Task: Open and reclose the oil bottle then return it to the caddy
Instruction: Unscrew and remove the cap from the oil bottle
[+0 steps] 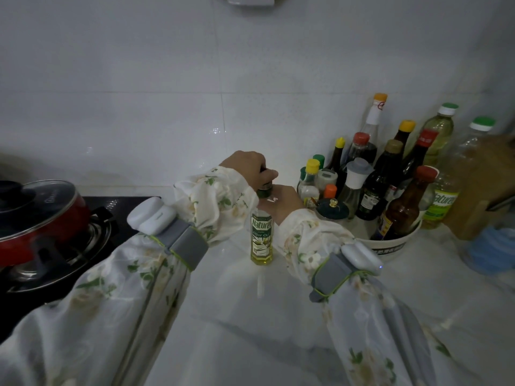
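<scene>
the left hand [246, 165], near the middle of the frame, is closed down over the cap of the oil bottle [262, 236], its fingers curled around the top so the cap itself is mostly hidden. the right hand [281, 200], just below and to the right of it, is wrapped around the bottle's neck and shoulder, gripping it. the bottle stands upright on the white counter [278, 316], its green-and-white olive oil label facing the camera and yellow oil showing at the base. both forearms wear floral sleeves with grey straps holding white devices at the wrists.

just to the right of the bottle, apart from it, sits the white caddy [390, 247], crowded with upright sauce and condiment bottles. further right, two large clear oil bottles with green caps stand near a wooden board. at the left edge of the frame, a red pot [44, 221] with a glass lid rests on a black gas stove [83, 246].
</scene>
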Demonstrator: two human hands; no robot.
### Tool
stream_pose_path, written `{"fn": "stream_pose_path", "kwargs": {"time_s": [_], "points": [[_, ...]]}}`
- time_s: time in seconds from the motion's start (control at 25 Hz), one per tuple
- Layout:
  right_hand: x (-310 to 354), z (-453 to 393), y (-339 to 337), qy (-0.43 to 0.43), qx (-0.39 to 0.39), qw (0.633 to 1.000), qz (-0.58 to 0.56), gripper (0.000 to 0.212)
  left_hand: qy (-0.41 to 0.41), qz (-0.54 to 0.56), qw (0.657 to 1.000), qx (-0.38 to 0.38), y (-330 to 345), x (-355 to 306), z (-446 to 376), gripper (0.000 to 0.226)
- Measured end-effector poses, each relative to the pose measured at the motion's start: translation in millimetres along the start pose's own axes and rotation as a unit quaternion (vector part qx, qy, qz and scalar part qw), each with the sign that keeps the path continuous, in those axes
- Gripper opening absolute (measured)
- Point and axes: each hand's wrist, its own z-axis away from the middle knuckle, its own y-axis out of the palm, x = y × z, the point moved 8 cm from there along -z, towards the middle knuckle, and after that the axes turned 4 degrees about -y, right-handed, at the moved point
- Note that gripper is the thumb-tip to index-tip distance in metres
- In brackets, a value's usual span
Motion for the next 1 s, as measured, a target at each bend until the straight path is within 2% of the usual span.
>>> {"fn": "stream_pose_path", "kwargs": {"time_s": [0.08, 0.2, 0.28, 0.36, 0.44, 0.52, 0.6, 0.64, 0.76, 1.0], "points": [[-0.9, 1.2, 0.7, 0.005, -0.005, 1.0, 0.0, 0.005, -0.033, 0.032, 0.999, -0.01, 3.0, 6.4, -3.4, 0.044], [1.0, 4.1, -2.1, -0.001, -0.019, 1.0, 0.01, 0.025, -0.099, 0.154, 0.983, -0.028, 7.5, 24.9, -8.4, 0.048], [4.5, 6.7, -3.1, -0.012, -0.021, 1.0, 0.016, 0.028, -0.147, 0.279, 0.949, -0.024, 16.2, 38.5, -10.0, 0.048], [4.8, 7.7, -2.7, -0.017, -0.021, 0.999, 0.023, 0.028, -0.2, 0.42, 0.885, -0.017, 29.1, 51.4, -6.3, 0.046], [2.4, 8.8, -1.6, -0.008, -0.018, 1.0, 0.016, 0.031, -0.249, 0.547, 0.799, -0.007, 44.9, 60.9, -1.8, 0.045], [-1.2, 8.2, -0.5, -0.004, -0.005, 0.999, 0.031, 0.042, -0.285, 0.631, 0.721, 0.003, 59.7, 69.6, 0.6, 0.045], [-5.7, 8.5, -4.2, -0.001, -0.013, 0.998, 0.067, 0.059, -0.31, 0.67, 0.675, 0.01, 70.5, 79.5, 1.0, 0.043], [-6.7, 9.4, -7.9, 0.001, -0.023, 0.997, 0.072, 0.062, -0.32, 0.678, 0.662, 0.012, 74.8, 84.8, 1.2, 0.042], [-6.5, 11.7, -12.7, -0.004, -0.021, 0.998, 0.052, 0.043, -0.344, 0.685, 0.642, 0.011, 84.8, 99.2, 6.4, 0.034], [-1.4, 11.3, -14.4, -0.013, 0.011, 0.996, 0.091, 0.04, -0.334, 0.67, 0.663, 0.016, 90.7, 107.6, 14.9, 0.024]]}}
